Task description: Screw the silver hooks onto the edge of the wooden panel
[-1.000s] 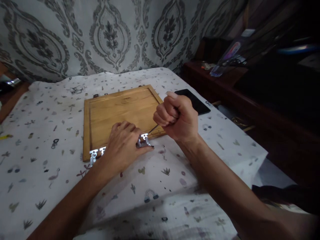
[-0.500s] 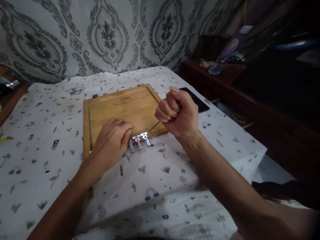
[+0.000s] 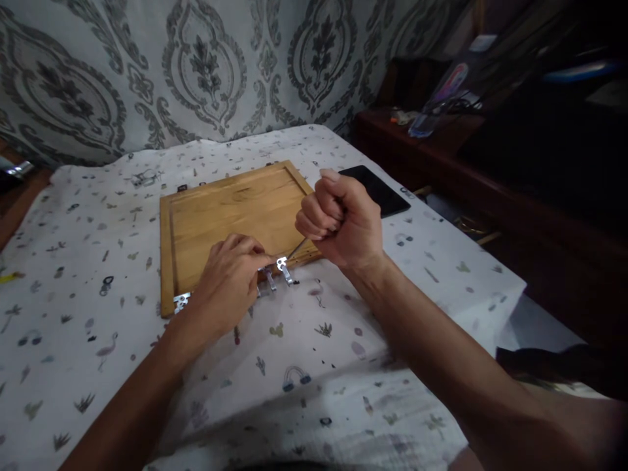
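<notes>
A framed wooden panel (image 3: 240, 209) lies flat on a patterned white cloth. Several shiny metal hinges stick out over its near edge, one hinge (image 3: 283, 269) just right of my left fingers and another hinge (image 3: 181, 301) at the near left corner. My right hand (image 3: 341, 219) is a fist above the panel's right side, wrapped round a tool whose thin metal shaft (image 3: 297, 248) slants down towards the right hinge; its handle is hidden. My left hand (image 3: 228, 281) rests on the near edge, thumb and forefinger stretched to the hinges; whether it pinches one is hidden.
A black flat tablet-like object (image 3: 375, 190) lies right of the panel. Beyond the cloth, a dark red surface (image 3: 377, 131) holds a clear bottle (image 3: 432, 108) and cables. A patterned curtain (image 3: 265, 72) hangs behind.
My left thumb and forefinger have reached right, nearer the right hinge. The corner hinge now shows beside my left wrist. My right fist stays closed round the tool, slightly further left in view.
</notes>
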`<state>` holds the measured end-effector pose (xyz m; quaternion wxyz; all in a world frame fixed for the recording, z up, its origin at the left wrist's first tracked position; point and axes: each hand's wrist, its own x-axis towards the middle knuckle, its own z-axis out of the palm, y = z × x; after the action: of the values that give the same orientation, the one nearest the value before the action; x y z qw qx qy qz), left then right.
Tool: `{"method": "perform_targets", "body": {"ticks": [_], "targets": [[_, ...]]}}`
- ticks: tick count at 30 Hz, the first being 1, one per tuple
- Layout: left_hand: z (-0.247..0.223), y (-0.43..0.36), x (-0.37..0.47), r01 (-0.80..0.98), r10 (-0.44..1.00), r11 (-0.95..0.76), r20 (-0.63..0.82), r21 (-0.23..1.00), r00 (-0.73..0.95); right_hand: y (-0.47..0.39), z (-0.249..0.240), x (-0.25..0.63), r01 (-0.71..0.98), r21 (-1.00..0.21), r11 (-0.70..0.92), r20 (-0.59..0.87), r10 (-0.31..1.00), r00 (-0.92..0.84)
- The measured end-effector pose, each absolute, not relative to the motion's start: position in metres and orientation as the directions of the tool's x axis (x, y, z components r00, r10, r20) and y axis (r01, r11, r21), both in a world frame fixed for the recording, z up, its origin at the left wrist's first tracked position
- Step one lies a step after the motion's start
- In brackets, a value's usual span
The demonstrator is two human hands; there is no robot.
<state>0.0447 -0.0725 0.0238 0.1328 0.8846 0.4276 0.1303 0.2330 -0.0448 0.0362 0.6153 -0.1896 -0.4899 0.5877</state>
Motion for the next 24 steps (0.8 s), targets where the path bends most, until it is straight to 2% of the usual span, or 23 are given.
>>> {"method": "perform_targets", "body": {"ticks": [24], "targets": [[0.024,-0.067,0.047,0.714,0.786,-0.6,0.102,0.361,0.61,-0.046,0.034,0.223,-0.574,-0.784,0.235,0.413,0.889,-0.2]]}}
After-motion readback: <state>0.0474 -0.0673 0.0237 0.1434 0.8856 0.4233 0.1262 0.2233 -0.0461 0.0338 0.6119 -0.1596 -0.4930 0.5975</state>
